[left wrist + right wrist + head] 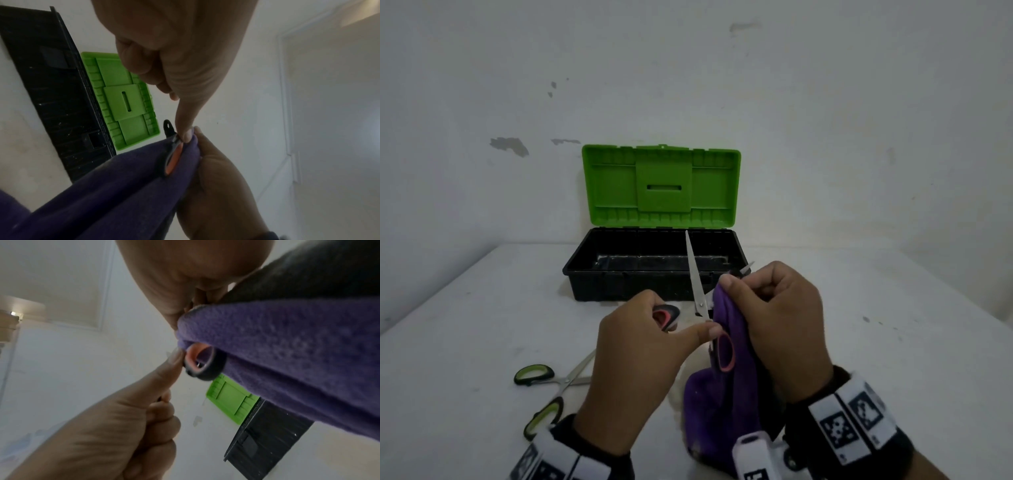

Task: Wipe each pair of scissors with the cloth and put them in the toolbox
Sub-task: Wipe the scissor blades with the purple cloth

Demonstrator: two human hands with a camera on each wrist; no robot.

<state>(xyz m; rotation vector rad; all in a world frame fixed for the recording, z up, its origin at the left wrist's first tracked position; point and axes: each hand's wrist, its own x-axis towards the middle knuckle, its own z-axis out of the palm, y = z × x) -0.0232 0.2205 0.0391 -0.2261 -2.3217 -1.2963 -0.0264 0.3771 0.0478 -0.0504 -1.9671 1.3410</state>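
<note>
My left hand [688, 325] holds the red-and-black-handled scissors [697, 284] spread open above the table. Its fingers curl through one loop, and its thumb [186, 129] presses the other loop [203, 365]. One bare blade points up toward the toolbox. My right hand [743, 291] grips the purple cloth [722, 394] folded over the other blade, whose tip pokes out past the fingers. The rest of the cloth [102, 203] hangs down to the table. A green-handled pair of scissors [544, 387] lies on the table at the near left. The black toolbox [585, 270] stands open and looks empty.
The green lid [661, 185] of the toolbox stands upright against the white wall behind it. The white table [893, 308] stretches to both sides of the box. Tracking bands sit on both wrists.
</note>
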